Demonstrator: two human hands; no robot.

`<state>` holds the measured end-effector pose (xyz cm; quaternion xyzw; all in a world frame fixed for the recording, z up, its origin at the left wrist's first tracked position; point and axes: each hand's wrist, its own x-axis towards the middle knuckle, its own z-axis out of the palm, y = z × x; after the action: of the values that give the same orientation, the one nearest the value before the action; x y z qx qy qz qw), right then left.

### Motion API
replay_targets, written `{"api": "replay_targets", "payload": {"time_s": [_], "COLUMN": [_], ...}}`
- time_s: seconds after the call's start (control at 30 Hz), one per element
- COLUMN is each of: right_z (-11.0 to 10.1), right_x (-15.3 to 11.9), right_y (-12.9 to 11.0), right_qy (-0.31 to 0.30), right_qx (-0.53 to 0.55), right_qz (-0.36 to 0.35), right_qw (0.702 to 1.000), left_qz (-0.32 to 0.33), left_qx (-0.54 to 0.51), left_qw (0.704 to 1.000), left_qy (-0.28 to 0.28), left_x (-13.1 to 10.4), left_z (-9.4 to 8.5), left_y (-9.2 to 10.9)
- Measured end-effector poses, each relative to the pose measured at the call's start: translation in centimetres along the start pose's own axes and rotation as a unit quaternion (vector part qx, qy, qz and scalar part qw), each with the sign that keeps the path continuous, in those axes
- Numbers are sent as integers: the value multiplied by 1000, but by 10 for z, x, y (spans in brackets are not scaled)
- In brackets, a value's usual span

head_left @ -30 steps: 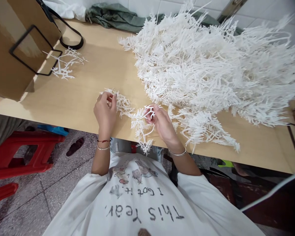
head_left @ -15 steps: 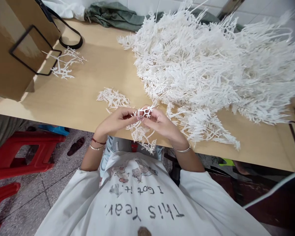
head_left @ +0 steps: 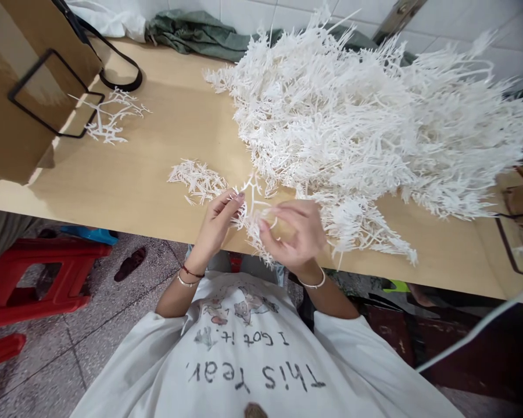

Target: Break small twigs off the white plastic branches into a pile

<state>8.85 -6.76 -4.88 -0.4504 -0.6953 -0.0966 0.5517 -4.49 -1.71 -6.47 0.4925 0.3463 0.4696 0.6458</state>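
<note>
My left hand (head_left: 220, 217) pinches a white branched plastic piece (head_left: 253, 200) between thumb and fingers, over the front edge of the table. Close by on the right, my right hand (head_left: 294, 229) is blurred, its thumb and fingers apart beside the same piece, with nothing visible held between them. A small heap of white bits (head_left: 198, 180) lies just beyond my left hand. The large pile of white branched pieces (head_left: 331, 116) spreads from behind my right hand to the right.
At the left stand a cardboard box (head_left: 30, 75) and a black wire frame (head_left: 54, 125), near loose white branches (head_left: 108, 119). Dark green cloth (head_left: 196, 32) lies along the wall. A red stool (head_left: 47, 284) is below the table (head_left: 152, 122).
My hands have moved apart. The left turned more upright with the branched piece, while the right let go and opened. The view has shifted slightly.
</note>
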Motion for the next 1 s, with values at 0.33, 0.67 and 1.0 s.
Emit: {"api": "replay_targets", "payload": {"time_s": [0.33,0.67,1.0], "right_z": [1,3,13], "right_x": [2,9,1], "right_y": [-2,-3,-8], "right_qy": [-202,-242,-157], "right_qx": [38,333,304], "right_qz": [130,255,261], "right_qw": [970,875,903], "left_qz": [251,134,78], "left_qx": [321,81,80], "left_qw": [912,988,987], "left_qy": [48,0,112], "left_x": [-13,-11,-9], "left_z": [8,4,-7], "left_y": [1,3,11]}}
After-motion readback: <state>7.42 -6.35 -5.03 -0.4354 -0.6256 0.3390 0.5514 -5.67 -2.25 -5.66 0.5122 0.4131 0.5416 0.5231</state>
